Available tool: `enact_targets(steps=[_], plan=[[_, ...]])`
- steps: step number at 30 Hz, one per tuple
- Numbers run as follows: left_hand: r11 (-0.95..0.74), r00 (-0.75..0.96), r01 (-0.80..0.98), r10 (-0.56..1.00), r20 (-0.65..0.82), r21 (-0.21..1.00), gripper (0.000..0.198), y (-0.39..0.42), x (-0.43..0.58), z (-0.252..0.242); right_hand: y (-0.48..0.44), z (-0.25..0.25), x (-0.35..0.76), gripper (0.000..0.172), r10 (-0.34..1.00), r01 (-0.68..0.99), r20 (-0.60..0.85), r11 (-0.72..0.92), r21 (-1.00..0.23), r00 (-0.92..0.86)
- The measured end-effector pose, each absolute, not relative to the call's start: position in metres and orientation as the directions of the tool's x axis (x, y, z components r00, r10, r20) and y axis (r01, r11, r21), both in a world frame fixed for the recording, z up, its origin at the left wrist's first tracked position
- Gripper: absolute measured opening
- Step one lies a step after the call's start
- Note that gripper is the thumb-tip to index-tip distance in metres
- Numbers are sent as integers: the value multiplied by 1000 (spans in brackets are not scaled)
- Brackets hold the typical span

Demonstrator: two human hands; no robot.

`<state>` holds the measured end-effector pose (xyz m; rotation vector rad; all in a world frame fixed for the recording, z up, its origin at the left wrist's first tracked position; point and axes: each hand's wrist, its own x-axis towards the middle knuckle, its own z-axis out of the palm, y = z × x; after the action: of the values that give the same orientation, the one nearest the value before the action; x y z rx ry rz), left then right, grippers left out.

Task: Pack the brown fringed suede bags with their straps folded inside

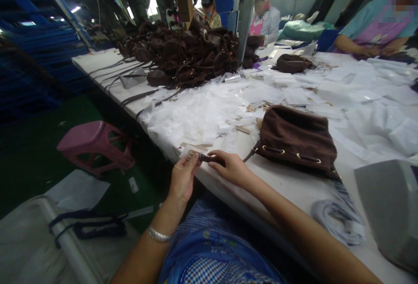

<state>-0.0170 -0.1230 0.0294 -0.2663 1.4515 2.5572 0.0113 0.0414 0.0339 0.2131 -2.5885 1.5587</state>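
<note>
A dark brown drawstring bag (295, 133) with brass-coloured eyelets lies on its side on the white-covered table. Its thin strap (249, 155) runs left from the bag into both hands at the table's front edge. My left hand (184, 175) is closed, thumb and fingers pinching the strap's end. Beside these fingertips is a small whitish, see-through piece (185, 151), too blurred to name. My right hand (233, 170) has its fingers bent around the strap, just right of the left hand.
Clear plastic wrappers (196, 118) cover much of the table (261, 192). Farther back is a pile of brown bags (192, 53). A grey machine (388, 205) and a coiled pale roll (339, 221) sit at right. A pink stool (94, 144) stands left. Several people work across the table.
</note>
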Motion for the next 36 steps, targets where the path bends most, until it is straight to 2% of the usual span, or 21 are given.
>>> enact_targets(steps=[4, 12, 18, 22, 24, 27, 33, 36], plan=[[-490, -961, -273, 108, -253, 828, 34, -119, -15, 28, 46, 36, 10, 38, -62, -155, 144, 496, -854, -988], [-514, -963, -269, 150, -224, 815, 34, -110, -8, 27, 44, 47, 14, 39, -54, -132, 121, 375, -918, -991], [-472, -957, -283, 189, -218, 835, 29, -103, -2, 26, 42, 53, 17, 43, -43, -176, 179, 502, -847, -983], [-501, -952, -303, 189, -240, 810, 27, -106, -9, 25, 51, 54, 16, 62, -168, -260, 200, 546, -796, -965], [-515, -959, -285, 151, -241, 809, 28, -109, -17, 25, 59, 55, 14, 67, -189, -244, 159, 635, -733, -969], [-526, -964, -264, 140, -224, 808, 29, -110, -23, 26, 69, 56, 11, 62, -147, -192, 125, 744, -639, -981], [-498, -950, -291, 253, -184, 817, 30, -89, -11, 25, 65, 58, 11, 57, -79, -178, 177, 722, -669, -981], [-508, -949, -284, 269, -163, 813, 28, -83, -12, 22, 70, 63, 12, 60, -131, -223, 187, 731, -645, -974]])
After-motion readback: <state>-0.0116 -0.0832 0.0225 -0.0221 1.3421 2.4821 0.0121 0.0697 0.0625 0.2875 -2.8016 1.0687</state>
